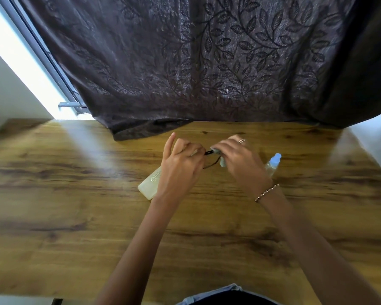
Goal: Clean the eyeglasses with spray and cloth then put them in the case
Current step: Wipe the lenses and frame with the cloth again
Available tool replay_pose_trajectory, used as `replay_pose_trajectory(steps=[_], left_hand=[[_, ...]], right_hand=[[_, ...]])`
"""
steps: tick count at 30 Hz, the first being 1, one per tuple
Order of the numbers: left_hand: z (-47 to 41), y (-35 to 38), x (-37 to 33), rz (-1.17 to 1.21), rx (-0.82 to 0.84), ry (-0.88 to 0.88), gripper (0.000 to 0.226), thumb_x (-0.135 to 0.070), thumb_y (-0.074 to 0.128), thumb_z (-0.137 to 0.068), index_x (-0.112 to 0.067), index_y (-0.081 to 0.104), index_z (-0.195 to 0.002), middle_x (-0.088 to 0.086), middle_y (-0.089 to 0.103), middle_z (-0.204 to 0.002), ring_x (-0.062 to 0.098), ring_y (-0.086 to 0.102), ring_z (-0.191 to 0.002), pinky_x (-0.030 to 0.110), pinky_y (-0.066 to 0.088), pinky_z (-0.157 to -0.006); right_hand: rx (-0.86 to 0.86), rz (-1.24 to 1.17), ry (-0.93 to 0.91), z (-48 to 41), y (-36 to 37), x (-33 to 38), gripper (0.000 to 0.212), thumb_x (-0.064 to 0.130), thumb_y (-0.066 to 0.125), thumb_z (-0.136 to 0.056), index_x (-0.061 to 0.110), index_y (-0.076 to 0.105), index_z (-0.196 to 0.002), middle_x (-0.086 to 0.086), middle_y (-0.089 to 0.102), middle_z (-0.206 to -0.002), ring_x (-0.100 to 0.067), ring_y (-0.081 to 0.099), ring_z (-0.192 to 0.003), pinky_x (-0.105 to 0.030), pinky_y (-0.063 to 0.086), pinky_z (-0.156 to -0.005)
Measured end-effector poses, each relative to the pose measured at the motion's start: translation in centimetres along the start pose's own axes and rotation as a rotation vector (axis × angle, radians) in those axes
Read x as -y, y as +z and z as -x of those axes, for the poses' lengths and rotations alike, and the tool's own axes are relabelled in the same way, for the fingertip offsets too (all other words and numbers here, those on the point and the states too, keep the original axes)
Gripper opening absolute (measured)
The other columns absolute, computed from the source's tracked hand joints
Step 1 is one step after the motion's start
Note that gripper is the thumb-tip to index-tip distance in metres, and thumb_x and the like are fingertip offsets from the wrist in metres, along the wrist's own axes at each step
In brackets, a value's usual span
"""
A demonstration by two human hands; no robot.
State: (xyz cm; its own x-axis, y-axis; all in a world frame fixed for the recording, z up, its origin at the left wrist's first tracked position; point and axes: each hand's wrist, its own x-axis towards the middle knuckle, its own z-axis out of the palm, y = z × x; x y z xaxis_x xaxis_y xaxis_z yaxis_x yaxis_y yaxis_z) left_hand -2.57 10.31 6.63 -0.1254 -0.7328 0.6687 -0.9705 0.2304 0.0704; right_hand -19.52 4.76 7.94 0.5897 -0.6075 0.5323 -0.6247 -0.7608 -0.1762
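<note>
Above the wooden table [75, 216], my left hand [180, 168] pinches the dark-framed eyeglasses [209, 159] by the frame, index finger sticking up. My right hand [240, 161] grips a pale grey-green cloth [222, 160] folded round one lens; the lens itself is hidden under the fingers. A cream-coloured glasses case [150, 186] lies on the table, partly under my left hand. A clear spray bottle [273, 165] with a light blue cap lies on its side just right of my right hand.
A dark brown leaf-patterned curtain [207, 62] hangs behind the table, its hem resting on the far edge. A bright window and its grey frame [42, 62] are at the left. The table's near edge is at the bottom.
</note>
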Motion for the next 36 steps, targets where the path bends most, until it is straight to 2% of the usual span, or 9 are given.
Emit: replay_pose_trajectory(steps=[3,7,14,17,20,25,27,30,36], left_hand=[[0.0,-0.1,0.3,0.031,-0.024,0.0,0.02,-0.026,0.059,-0.091,-0.014,0.075,-0.093,-0.007,0.071,-0.098,0.015,0.048,-0.098,0.048,0.03,-0.111],[-0.4,0.2,-0.1,0.055,-0.035,0.0,0.017,-0.022,0.061,-0.089,-0.012,0.075,-0.093,-0.006,0.071,-0.099,0.015,0.048,-0.099,0.046,0.031,-0.111],[-0.5,-0.3,0.9,0.067,-0.06,0.033,0.018,-0.025,0.061,-0.091,-0.014,0.076,-0.096,-0.006,0.072,-0.1,0.014,0.047,-0.1,0.047,0.03,-0.112],[-0.7,-0.3,1.4,0.083,-0.061,0.016,0.02,-0.026,0.059,-0.092,-0.014,0.075,-0.096,-0.006,0.072,-0.1,0.014,0.048,-0.1,0.047,0.031,-0.112],[-1.5,0.1,0.7,0.099,-0.045,0.026,0.021,-0.025,0.058,-0.091,-0.014,0.075,-0.097,-0.005,0.072,-0.101,0.015,0.048,-0.099,0.046,0.032,-0.111],[-2.0,-0.2,0.6,0.104,-0.032,0.043,0.022,-0.026,0.057,-0.091,-0.015,0.075,-0.099,-0.006,0.072,-0.101,0.014,0.049,-0.1,0.044,0.03,-0.113],[-1.6,-0.7,1.4,0.092,-0.034,0.051,0.023,-0.028,0.055,-0.093,-0.016,0.075,-0.098,-0.007,0.072,-0.101,0.015,0.049,-0.1,0.044,0.03,-0.113],[-1.3,-1.1,2.3,0.107,-0.044,0.018,0.023,-0.027,0.056,-0.093,-0.015,0.075,-0.097,-0.007,0.072,-0.101,0.016,0.05,-0.099,0.042,0.028,-0.114],[-2.1,-0.4,0.8,0.119,0.001,0.018,0.02,-0.025,0.06,-0.089,-0.014,0.075,-0.097,-0.005,0.073,-0.1,0.016,0.05,-0.097,0.041,0.03,-0.113]], right_hand=[[-0.026,0.009,0.038,0.1,-0.1,-1.0,0.03,-0.011,0.071,-0.073,0.006,0.068,-0.098,-0.006,0.069,-0.09,-0.027,0.062,-0.085,-0.043,0.055,-0.071],[-0.096,0.025,-0.018,-0.2,0.5,0.0,0.032,-0.013,0.068,-0.071,0.006,0.068,-0.097,-0.003,0.068,-0.09,-0.025,0.058,-0.087,-0.038,0.051,-0.073],[-0.19,-0.068,0.071,0.5,0.3,-1.1,0.025,0.021,0.052,-0.086,0.011,0.072,-0.096,0.003,0.071,-0.09,-0.012,0.047,-0.087,-0.031,0.04,-0.079],[-0.226,-0.072,0.16,0.6,0.1,-2.4,0.016,0.008,0.058,-0.083,0.01,0.071,-0.092,0.002,0.072,-0.089,-0.008,0.046,-0.089,-0.044,0.048,-0.076],[-0.242,-0.049,0.074,-0.4,0.1,-0.9,0.021,-0.005,0.065,-0.078,0.008,0.071,-0.093,0.0,0.071,-0.091,-0.011,0.046,-0.089,-0.039,0.047,-0.076],[-0.214,-0.015,-0.012,-1.0,0.2,-0.1,0.02,0.013,0.054,-0.084,0.012,0.072,-0.094,0.004,0.071,-0.092,-0.014,0.048,-0.089,-0.03,0.035,-0.076],[-0.203,-0.006,0.031,-0.4,0.1,-1.7,0.013,0.012,0.063,-0.084,0.014,0.072,-0.094,0.005,0.072,-0.091,-0.014,0.05,-0.088,-0.027,0.029,-0.075],[-0.218,0.002,0.118,0.0,-0.1,-3.3,0.015,0.006,0.072,-0.078,0.015,0.071,-0.092,0.006,0.073,-0.087,-0.015,0.051,-0.086,-0.031,0.034,-0.074],[-0.225,-0.009,-0.028,-1.6,0.5,0.6,0.02,0.003,0.06,-0.079,0.01,0.072,-0.094,0.002,0.071,-0.09,-0.016,0.048,-0.087,-0.033,0.04,-0.076]])
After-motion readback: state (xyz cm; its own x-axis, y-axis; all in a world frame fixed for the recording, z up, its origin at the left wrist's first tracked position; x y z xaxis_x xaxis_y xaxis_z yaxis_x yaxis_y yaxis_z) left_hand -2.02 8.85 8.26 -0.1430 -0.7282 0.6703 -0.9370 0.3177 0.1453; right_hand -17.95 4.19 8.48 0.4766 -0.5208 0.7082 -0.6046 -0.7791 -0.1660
